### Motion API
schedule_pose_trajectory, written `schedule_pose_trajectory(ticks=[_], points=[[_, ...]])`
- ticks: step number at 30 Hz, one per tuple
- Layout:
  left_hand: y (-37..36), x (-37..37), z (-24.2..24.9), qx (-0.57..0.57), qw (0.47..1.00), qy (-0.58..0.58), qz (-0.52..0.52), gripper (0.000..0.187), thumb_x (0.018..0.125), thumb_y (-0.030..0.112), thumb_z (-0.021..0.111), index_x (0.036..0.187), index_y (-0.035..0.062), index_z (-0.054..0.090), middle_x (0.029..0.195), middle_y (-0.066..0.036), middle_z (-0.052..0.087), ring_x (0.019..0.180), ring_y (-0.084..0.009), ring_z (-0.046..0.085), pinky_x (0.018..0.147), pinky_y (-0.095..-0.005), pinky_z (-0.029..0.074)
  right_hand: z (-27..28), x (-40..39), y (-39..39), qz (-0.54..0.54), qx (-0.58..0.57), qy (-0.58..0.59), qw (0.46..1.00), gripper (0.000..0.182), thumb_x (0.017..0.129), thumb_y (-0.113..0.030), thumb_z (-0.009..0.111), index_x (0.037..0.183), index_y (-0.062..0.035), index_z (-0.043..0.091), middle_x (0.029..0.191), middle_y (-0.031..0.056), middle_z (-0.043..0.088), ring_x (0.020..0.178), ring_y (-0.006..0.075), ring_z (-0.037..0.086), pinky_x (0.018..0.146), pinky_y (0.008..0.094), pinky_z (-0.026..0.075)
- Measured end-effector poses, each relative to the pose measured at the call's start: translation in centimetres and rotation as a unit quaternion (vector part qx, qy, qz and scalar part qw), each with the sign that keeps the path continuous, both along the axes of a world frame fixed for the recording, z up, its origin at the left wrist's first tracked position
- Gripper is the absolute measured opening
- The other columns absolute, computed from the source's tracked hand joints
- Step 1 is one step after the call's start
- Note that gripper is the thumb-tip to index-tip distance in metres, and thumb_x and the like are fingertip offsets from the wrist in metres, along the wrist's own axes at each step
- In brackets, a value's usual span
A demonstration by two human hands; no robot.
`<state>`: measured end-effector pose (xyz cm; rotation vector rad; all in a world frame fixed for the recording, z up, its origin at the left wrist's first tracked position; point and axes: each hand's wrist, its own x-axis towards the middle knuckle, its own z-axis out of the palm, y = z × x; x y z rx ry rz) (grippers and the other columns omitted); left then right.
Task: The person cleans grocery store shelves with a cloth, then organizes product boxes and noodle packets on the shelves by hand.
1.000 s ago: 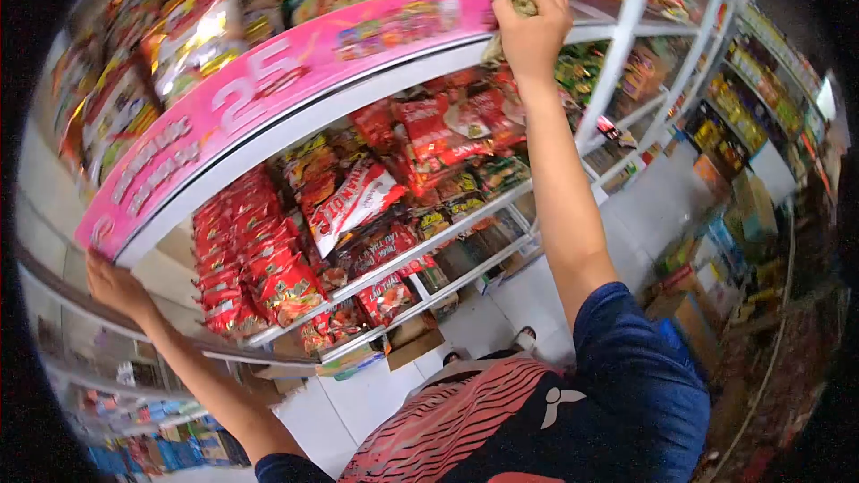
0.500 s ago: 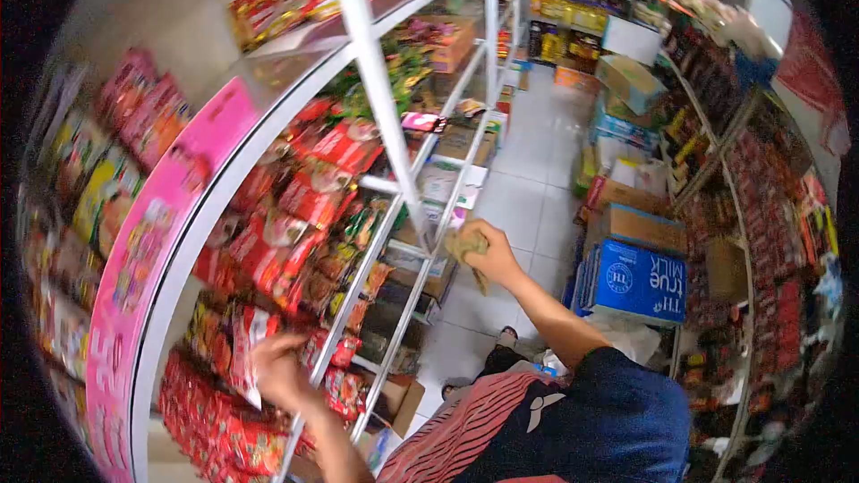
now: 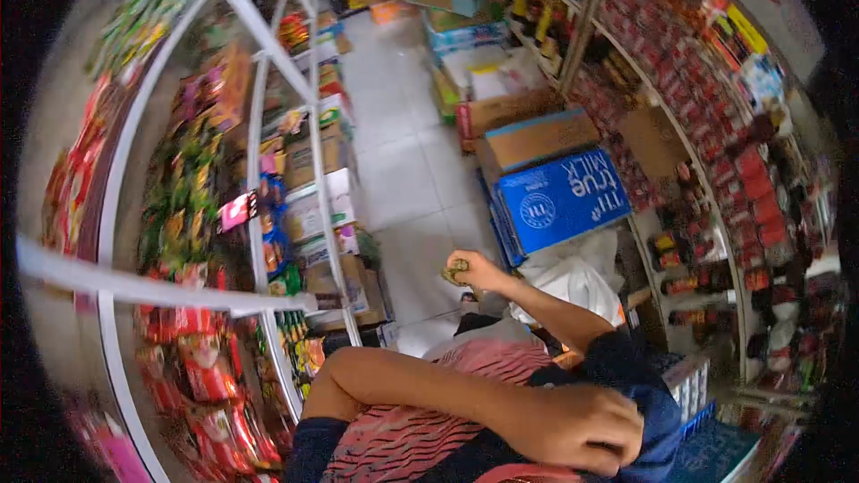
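Observation:
My right hand (image 3: 472,272) is closed around a crumpled greenish-brown cloth (image 3: 455,271), held out over the tiled floor. Part of the cloth is hidden in the fist. My left forearm lies across the front of my striped shirt (image 3: 403,429). At its end, my left hand (image 3: 573,429) is close by my dark right sleeve (image 3: 640,376), its fingers loosely bent with a gap between them and nothing visible in them.
On the left a white-framed shelf (image 3: 112,188) carries red and green snack packets (image 3: 206,367). A blue milk carton box (image 3: 559,201) and a white plastic bag (image 3: 577,282) stand at right. Behind them, a curved shelf (image 3: 680,125) holds many goods. Tiled floor (image 3: 407,179) runs between.
My left hand has left the red packets on the left shelf and swung across my body to the right. The view has turned right; my right hand still holds the cloth.

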<state>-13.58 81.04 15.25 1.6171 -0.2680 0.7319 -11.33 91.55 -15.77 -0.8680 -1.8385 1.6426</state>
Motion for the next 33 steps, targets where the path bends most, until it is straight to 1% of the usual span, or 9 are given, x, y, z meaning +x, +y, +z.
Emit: schedule_pose_trajectory(ticks=[3, 9, 15, 17, 21, 24, 26, 29, 33], points=[[3.4, -0.1, 1.8, -0.094, 0.972, -0.069, -0.206, 0.019, 0.088, 0.019, 0.049, 0.081, 0.0013, 0.052, 0.076, -0.01, 0.05, 0.07, -0.0233, 0.051, 0.062, -0.0333, 0.04, -3.8, 2.0, 2.3, -0.08, -0.075, 0.037, 0.993, 0.014, 0.068, -0.003, 0.057, 0.081, -0.0056, 0.053, 0.069, 0.0048, 0.056, 0.061, 0.0106, 0.053, 0.057, 0.0264, 0.043], [11.8, -1.6, -6.0, -0.087, 0.967, 0.1, -0.217, 0.015, 0.086, 0.016, 0.049, 0.083, 0.002, 0.053, 0.078, -0.007, 0.054, 0.073, -0.0169, 0.053, 0.067, -0.0292, 0.043, -9.3, 4.1, 4.4, -0.315, -0.125, 0.017, 0.941, 0.016, 0.068, -0.005, 0.061, 0.083, -0.004, 0.054, 0.073, 0.005, 0.057, 0.067, 0.0124, 0.054, 0.06, 0.0264, 0.044], [19.6, -7.5, -26.9, -0.293, 0.846, 0.412, 0.172, 0.019, 0.085, 0.02, 0.052, 0.09, 0.0011, 0.054, 0.074, -0.002, 0.057, 0.068, -0.0092, 0.054, 0.061, -0.024, 0.043, -20.9, 4.5, 4.8, -0.551, -0.13, -0.018, 0.824, 0.021, 0.066, -0.005, 0.061, 0.086, -0.0011, 0.056, 0.077, 0.0073, 0.058, 0.073, 0.0154, 0.055, 0.068, 0.0273, 0.044], [22.5, -11.2, -32.5, -0.392, 0.782, 0.459, 0.153, 0.02, 0.084, 0.022, 0.051, 0.085, 0.003, 0.055, 0.07, -0.004, 0.056, 0.064, -0.0108, 0.053, 0.058, -0.0236, 0.041, -22.0, 3.7, 5.4, -0.657, -0.243, 0.038, 0.712, 0.021, 0.067, -0.009, 0.062, 0.086, -0.0017, 0.057, 0.076, 0.0068, 0.059, 0.07, 0.0162, 0.055, 0.067, 0.0281, 0.044], [29.3, -14.6, -36.1, -0.458, 0.713, 0.525, 0.079, 0.021, 0.082, 0.027, 0.052, 0.084, 0.006, 0.056, 0.068, -0.004, 0.058, 0.063, -0.011, 0.054, 0.056, -0.0261, 0.043, -24.2, 9.7, 11.2, -0.646, -0.251, 0.038, 0.72, 0.018, 0.074, -0.014, 0.058, 0.088, -0.0029, 0.055, 0.075, 0.0065, 0.057, 0.07, 0.0145, 0.055, 0.061, 0.0296, 0.045], [33.4, -13.9, -38.8, -0.413, 0.706, 0.572, 0.056, 0.019, 0.081, 0.023, 0.053, 0.084, 0.0045, 0.055, 0.072, -0.007, 0.059, 0.065, -0.0181, 0.055, 0.06, -0.0286, 0.042, -19.8, 15.8, 19.0, -0.701, -0.138, -0.125, 0.688, 0.02, 0.074, -0.014, 0.061, 0.089, -0.0028, 0.055, 0.076, 0.0074, 0.059, 0.071, 0.0161, 0.055, 0.066, 0.03, 0.045], [35.1, -12.4, -39.8, 0.052, 0.793, 0.604, 0.063, 0.019, 0.081, 0.025, 0.053, 0.086, 0.0072, 0.054, 0.072, -0.012, 0.059, 0.066, -0.0278, 0.056, 0.062, -0.0358, 0.043, -18.3, 17.7, 22.6, -0.762, -0.132, 0.011, 0.634, 0.018, 0.074, -0.014, 0.061, 0.087, -0.0034, 0.055, 0.077, 0.0076, 0.058, 0.074, 0.0177, 0.055, 0.069, 0.0314, 0.045], [38.3, -9.4, -43.9, 0.245, 0.789, 0.562, -0.04, 0.017, 0.08, 0.024, 0.049, 0.084, 0.0093, 0.056, 0.072, -0.015, 0.059, 0.067, -0.0327, 0.058, 0.062, -0.043, 0.045, -23.2, 18.6, 25.5, -0.761, 0.02, 0.047, 0.647, 0.017, 0.075, -0.015, 0.061, 0.087, -0.0039, 0.056, 0.081, 0.0102, 0.059, 0.075, 0.0223, 0.056, 0.07, 0.0348, 0.045], [41.4, -2.6, -49.5, 0.391, 0.724, 0.568, 0.002, 0.016, 0.076, 0.021, 0.051, 0.081, 0.0065, 0.058, 0.07, -0.014, 0.06, 0.065, -0.0308, 0.06, 0.061, -0.0426, 0.048, -19.9, 13.2, 23.7, -0.604, 0.045, -0.312, 0.732, 0.037, 0.071, -0.01, 0.059, 0.106, -0.0041, 0.049, 0.106, 0.0193, 0.05, 0.103, 0.0369, 0.042, 0.092, 0.0429, 0.031]])
